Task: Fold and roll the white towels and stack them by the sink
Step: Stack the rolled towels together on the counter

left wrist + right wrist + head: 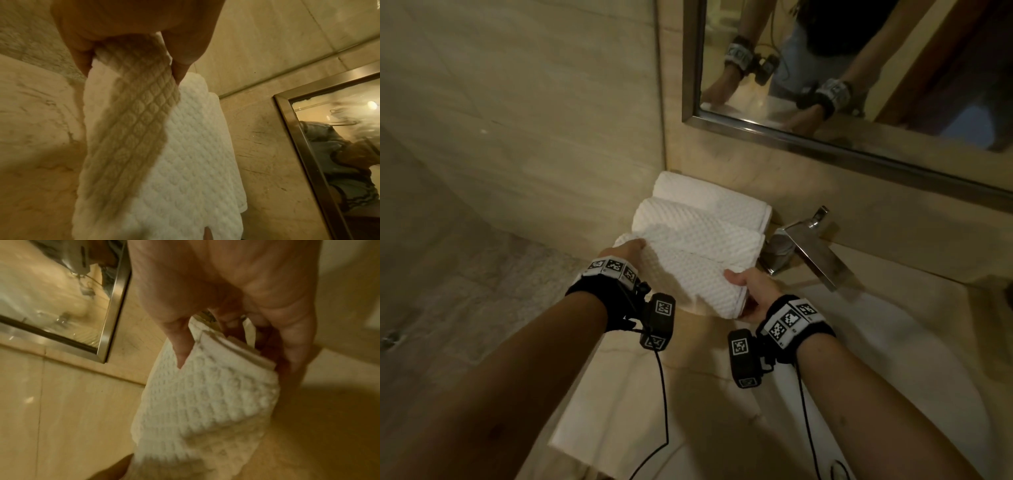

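A rolled white waffle towel (695,277) (127,129) (205,402) is held by both ends over the marble counter. My left hand (625,250) (131,48) grips its left end, thumb and fingers on either side. My right hand (748,291) (236,321) clasps the right end, thumb on top and fingers curled under the layered edge. Behind it lie a second waffle roll (698,229) (197,123) and a smooth white roll (709,195) against the wall. A flat white towel (613,404) lies on the counter near me.
The chrome faucet (808,246) stands just right of the rolls, with the sink basin (893,342) below it. A steel-framed mirror (859,68) hangs above. A beige tiled wall (517,137) borders the counter's left end.
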